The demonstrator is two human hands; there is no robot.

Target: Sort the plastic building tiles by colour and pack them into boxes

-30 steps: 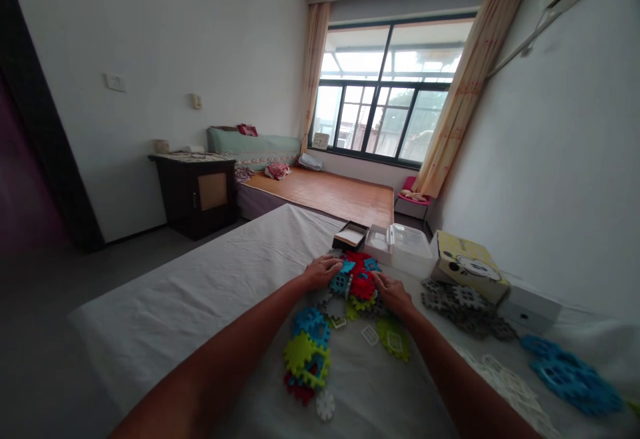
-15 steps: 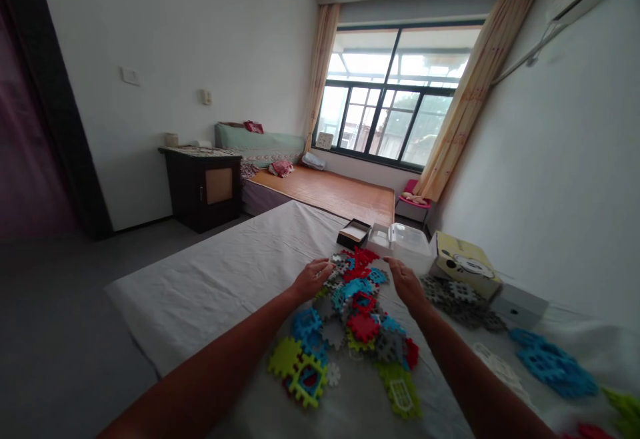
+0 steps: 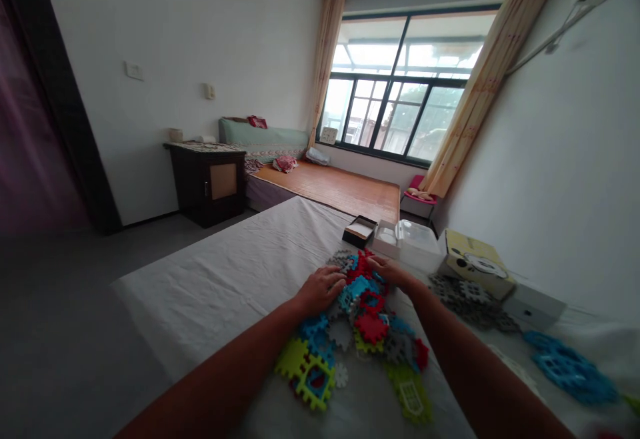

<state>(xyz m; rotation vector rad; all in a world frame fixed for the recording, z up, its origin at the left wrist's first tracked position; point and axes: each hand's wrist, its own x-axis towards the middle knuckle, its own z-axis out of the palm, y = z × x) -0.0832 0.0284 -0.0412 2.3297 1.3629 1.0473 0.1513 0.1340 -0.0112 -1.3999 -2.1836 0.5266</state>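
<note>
A heap of interlocking plastic building pieces, with toothed edges, lies on the cloth-covered table [image 3: 210, 259] in front of me. My left hand [image 3: 323, 288] rests on the heap's left side, fingers spread over grey and blue pieces. On the far right side, my right hand [image 3: 393, 272] reaches in with fingers stretched out, touching the red pieces [image 3: 361, 264]. Between my hands and nearer to me are a light blue piece [image 3: 358, 291] and a red piece [image 3: 371, 327]. Yellow-green pieces [image 3: 316, 381] lie at the near left, and another yellow-green piece [image 3: 409, 392] at the near right.
Along the far edge stand a black open box [image 3: 360, 231], a clear plastic container [image 3: 419, 244] and a yellow box [image 3: 475, 262]. Grey pieces [image 3: 470, 295] and blue pieces [image 3: 570, 367] form separate piles at right. A bed [image 3: 335, 185] stands beyond the table.
My right hand has moved left onto the red pieces. My left hand has come nearer and down onto the heap's left side. The view has shifted slightly.
</note>
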